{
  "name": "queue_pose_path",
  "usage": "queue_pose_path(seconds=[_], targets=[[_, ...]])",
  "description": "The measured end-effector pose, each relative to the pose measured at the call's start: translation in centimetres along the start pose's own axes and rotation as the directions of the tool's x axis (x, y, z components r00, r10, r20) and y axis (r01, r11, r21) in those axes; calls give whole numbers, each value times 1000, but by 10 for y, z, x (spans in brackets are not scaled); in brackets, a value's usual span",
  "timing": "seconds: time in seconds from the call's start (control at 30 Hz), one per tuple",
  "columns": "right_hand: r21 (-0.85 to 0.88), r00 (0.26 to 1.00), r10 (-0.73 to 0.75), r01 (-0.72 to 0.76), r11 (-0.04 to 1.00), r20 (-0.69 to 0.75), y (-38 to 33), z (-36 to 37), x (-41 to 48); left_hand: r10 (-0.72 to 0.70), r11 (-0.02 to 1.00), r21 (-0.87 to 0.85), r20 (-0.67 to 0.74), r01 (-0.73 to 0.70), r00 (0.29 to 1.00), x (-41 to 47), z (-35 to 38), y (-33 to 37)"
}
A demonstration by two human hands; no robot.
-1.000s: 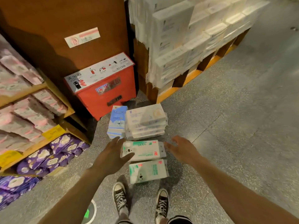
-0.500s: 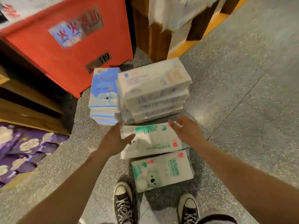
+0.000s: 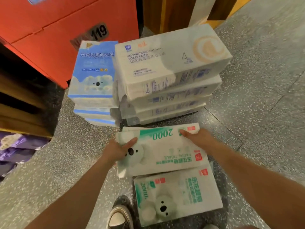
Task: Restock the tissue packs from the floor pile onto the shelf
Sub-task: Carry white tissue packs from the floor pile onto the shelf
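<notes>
A white-and-green tissue pack (image 3: pixel 165 151) marked "2000" lies tilted in the floor pile. My left hand (image 3: pixel 117 150) grips its left end, thumb on top by the koala print. My right hand (image 3: pixel 198 139) grips its right end, thumb on the top face. A second green pack (image 3: pixel 178 195) lies on the floor just below it. Behind them stand a stack of white toilet paper packs (image 3: pixel 170 63) and a stack of blue tissue packs (image 3: pixel 94 76).
A red box (image 3: pixel 49 30) marked 119 stands at the back left. The wooden shelf (image 3: pixel 19 113) with purple packs (image 3: pixel 14 149) is at the left edge. A wooden pallet (image 3: pixel 165 12) is at the back. My shoe (image 3: pixel 119 217) is near the bottom. Speckled grey floor lies to the right.
I have bent closer to the pile. Both hands went from reaching to gripping the ends of the upper green pack, which now sits tilted over the lower one.
</notes>
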State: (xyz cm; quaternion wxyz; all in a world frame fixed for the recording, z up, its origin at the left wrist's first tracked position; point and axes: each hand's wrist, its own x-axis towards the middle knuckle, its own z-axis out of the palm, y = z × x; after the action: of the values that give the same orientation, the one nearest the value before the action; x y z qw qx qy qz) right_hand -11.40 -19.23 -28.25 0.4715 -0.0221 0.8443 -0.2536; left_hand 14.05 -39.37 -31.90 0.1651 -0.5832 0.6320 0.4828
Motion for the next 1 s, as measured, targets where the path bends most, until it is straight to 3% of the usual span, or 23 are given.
queue_pose_path(seconds=[0.1, 0.23, 0.37, 0.5, 0.73, 0.87, 1.0], targets=[[93, 1000, -10, 12, 996, -23, -1, 3, -3, -57, 986, -159, -19, 53, 998, -24, 0, 13], [151, 997, -69, 74, 986, -40, -26, -14, -45, -7, 976, -219, -98, -15, 995, -60, -27, 35], [176, 987, -148, 158, 972, -69, -74, -54, -127, 43, 974, -212, -172, -79, 984, -134, -81, 75], [92, 956, -290, 294, 951, -53, -138, -113, -239, 37, 957, -271, -224, -99, 974, -250, -147, 117], [-64, 836, -548, 547, 834, 7, -247, -218, -449, 112, 912, -326, -383, -248, 917, -494, -261, 187], [-30, 743, -666, 669, 743, 65, -304, -262, -579, 109, 878, -380, -434, -291, 894, -626, -313, 211], [9, 663, -742, 745, 667, 104, -331, -286, -682, 52, 851, -409, -558, -330, 828, -738, -342, 202]])
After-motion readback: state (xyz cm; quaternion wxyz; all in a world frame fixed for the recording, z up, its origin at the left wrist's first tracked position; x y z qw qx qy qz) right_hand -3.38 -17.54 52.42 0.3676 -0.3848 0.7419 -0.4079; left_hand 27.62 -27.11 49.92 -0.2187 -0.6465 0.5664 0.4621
